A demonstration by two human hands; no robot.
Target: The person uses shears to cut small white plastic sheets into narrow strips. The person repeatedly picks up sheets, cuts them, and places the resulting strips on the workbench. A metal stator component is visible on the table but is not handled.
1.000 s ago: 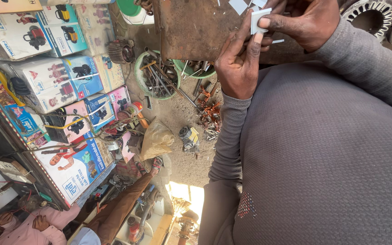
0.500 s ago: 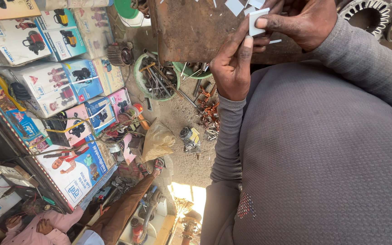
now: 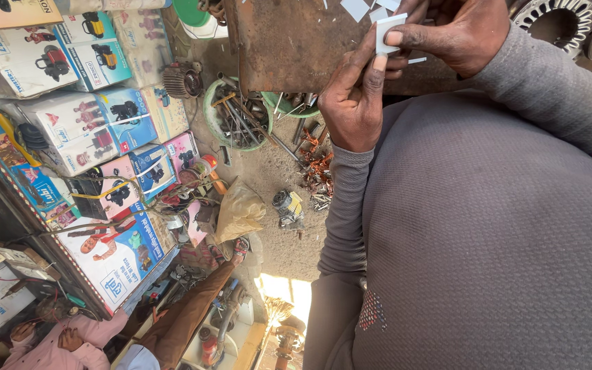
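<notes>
Both hands up at the top of the view, over the rusty metal plate [image 3: 296, 41] I'm using as a worktop. Small white paper strip [image 3: 386, 33] is pinched between them: left hand [image 3: 354, 103] has thumb and forefinger pressed on its lower edge, right hand [image 3: 457, 34] has fingertips closed on the upper side. So both grips are closed on the same strip, nothing else in either hand.

Handling, my read: strip looks thin, light, semi-stiff, like insulation paper. It appears bent or folded along its length. Should crease easily and stay creased, so pinch near the edges with fingertips only and keep pressure light; a hard squeeze mid-span would likely kink it. No slip risk to speak of, but it could blow away or drop if let go.

More white offcuts [image 3: 356, 8] lie on the plate just beside the hands.

Around: green bowl of tools [image 3: 231, 116] on the ground below the plate, copper wire coils [image 3: 316, 168] near it, small motor [image 3: 288, 205] on the dirt. Stacked printed boxes [image 3: 83, 109] along the left. Toothed metal stator ring [image 3: 560, 20] top right. Another person in a pink sleeve [image 3: 56, 342] bottom left, well apart.
</notes>
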